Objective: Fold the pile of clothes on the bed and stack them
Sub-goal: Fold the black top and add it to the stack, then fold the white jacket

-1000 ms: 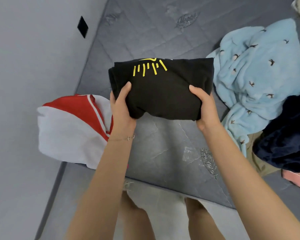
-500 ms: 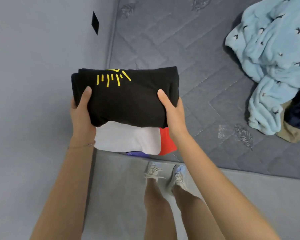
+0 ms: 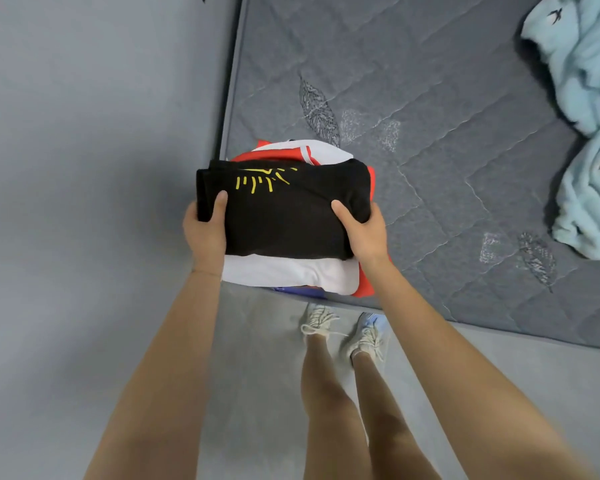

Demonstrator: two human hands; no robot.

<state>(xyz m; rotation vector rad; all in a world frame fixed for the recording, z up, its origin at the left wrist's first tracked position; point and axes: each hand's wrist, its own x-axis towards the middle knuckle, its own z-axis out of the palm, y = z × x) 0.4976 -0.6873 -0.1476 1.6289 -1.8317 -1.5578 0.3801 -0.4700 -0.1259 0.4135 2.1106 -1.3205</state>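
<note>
Bare-armed, bare-legged person wearing pale laced sneakers (image 3: 367,336).

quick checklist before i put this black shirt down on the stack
1. Grip: left hand and right hand both hold the black shirt at its near corners: ok.
2. Fold: the shirt is compact, with no loose ends hanging: ok.
3. Aim: the shirt is over the red and white top: ok.
4. Contact: whether the shirt rests on that top: cannot tell.
5. Footing: that top lies at the corner of the bed; whether it overhangs the edge: cannot tell.
</note>
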